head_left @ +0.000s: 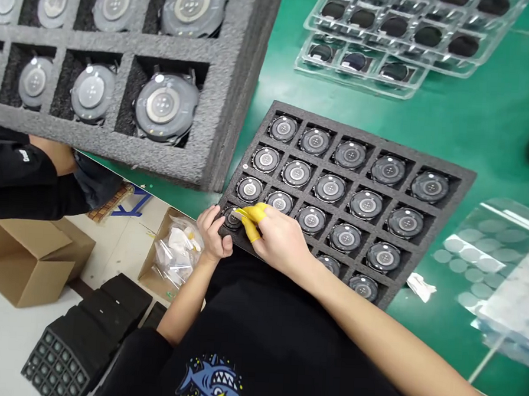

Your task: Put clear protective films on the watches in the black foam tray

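A dark grey foam tray (383, 139) lies on the green table. Its square pockets hold round black watch bodies (329, 188), backs facing up with pale sensor rings. My right hand (280, 234) reaches over the tray's near-left corner. Yellow finger cots cover its thumb and finger, closed in a pinch around a small thin pale piece (240, 215), whose kind I cannot make out. Just under it sits the watch body in the corner pocket (232, 217), partly covered. At that same corner, my left hand (213, 234) rests with fingers loosely curled by the tray's edge, thumb apart.
Stacked foam trays (234, 102) of watch bodies rise at upper left. Clear plastic trays (364, 64) with dark round parts are at the back. A sheet of clear round stickers (474, 256) and a crumpled tissue (420, 287) lie right. Cardboard boxes (35, 257) stand below left, near another person's arm (56, 154).
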Available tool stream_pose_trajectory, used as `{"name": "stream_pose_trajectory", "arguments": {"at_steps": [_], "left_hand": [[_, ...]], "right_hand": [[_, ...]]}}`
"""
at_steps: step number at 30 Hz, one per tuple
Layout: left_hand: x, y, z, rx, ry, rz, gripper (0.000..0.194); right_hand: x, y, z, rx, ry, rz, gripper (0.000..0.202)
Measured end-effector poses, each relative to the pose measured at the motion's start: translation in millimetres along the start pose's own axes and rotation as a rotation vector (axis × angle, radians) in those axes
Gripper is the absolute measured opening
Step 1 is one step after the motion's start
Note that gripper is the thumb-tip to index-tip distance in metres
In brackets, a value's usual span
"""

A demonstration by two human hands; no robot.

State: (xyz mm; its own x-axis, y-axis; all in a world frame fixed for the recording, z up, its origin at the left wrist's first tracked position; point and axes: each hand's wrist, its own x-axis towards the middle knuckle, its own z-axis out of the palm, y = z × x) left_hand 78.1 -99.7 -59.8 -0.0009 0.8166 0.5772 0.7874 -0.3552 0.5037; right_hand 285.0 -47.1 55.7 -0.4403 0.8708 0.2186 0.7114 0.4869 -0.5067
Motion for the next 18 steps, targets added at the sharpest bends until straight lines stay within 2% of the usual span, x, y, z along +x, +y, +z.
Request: {"name": "stream_pose_trajectory", "arguments": {"at_steps": [4, 7, 10, 12, 16, 18], "left_hand": [[-8.7, -5.0, 15.1, -0.005, 0.073, 0.005, 0.057], [-9.7, -4.8, 18.0, -0.011, 0.12, 0.027, 0.055], [-9.6, -4.3, 19.0, -0.014, 0.136, 0.041, 0.056], [-10.1, -4.8, 20.0, -0.006, 0.136, 0.041, 0.056], [-11.7, -6.2, 21.6, 0.021, 0.128, 0.028, 0.057], [-11.6, -6.2, 21.2, 0.032, 0.119, 0.018, 0.06]], "right_hand": [[7.0, -7.6, 0.3, -0.135, -0.032, -0.105, 0.019], [1.8, -19.1, -2.9, -0.175, -0.042, -0.262, 0.023], [-3.0, -24.0, -7.1, -0.135, -0.12, -0.352, 0.023], [-1.0, -17.8, -10.4, -0.07, -0.125, -0.314, 0.019], [16.9, 13.7, -14.5, 0.011, 0.03, -0.074, 0.024], [28.1, 30.8, -13.0, 0.005, 0.055, -0.002, 0.026]]}}
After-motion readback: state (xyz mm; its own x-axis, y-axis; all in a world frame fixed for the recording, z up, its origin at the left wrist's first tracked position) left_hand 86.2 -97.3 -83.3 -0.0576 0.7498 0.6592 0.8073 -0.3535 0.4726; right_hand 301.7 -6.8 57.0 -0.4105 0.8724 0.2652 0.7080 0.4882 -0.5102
